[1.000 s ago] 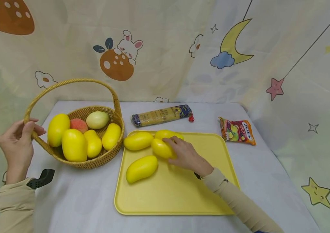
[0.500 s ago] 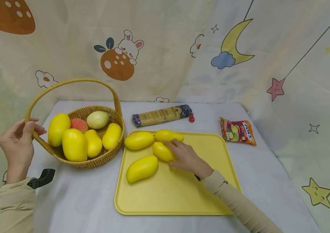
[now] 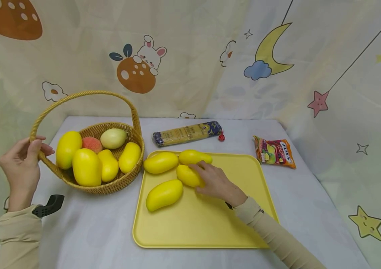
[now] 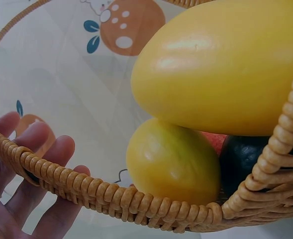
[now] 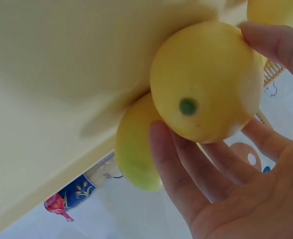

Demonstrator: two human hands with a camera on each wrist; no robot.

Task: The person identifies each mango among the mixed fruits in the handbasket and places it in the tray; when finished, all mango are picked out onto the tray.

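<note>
My left hand (image 3: 22, 160) grips the handle base of a wicker basket (image 3: 110, 187) at the left; in the left wrist view its fingers wrap the woven rim. Inside lie several yellow mangoes (image 3: 87, 168), a red peach-like fruit (image 3: 92, 144) and a pale green oval fruit (image 3: 113, 138). My right hand (image 3: 215, 182) holds a mango (image 5: 206, 79) on the yellow tray (image 3: 204, 228), thumb on one side and fingers on the other. Three more mangoes lie beside it: one at the back (image 3: 195, 156), one at the back left (image 3: 161, 162), one nearer the front (image 3: 164, 195).
A long pack of dry noodles (image 3: 187, 133) with a red-tied end lies behind the tray. To the right is an orange candy bag (image 3: 274, 152). A printed cloth backdrop (image 3: 194, 56) stands behind the white-covered table (image 3: 86, 231).
The mango under my right hand has shifted slightly toward me and to the right, settling apart from the back mango. My left hand keeps its hold on the basket.
</note>
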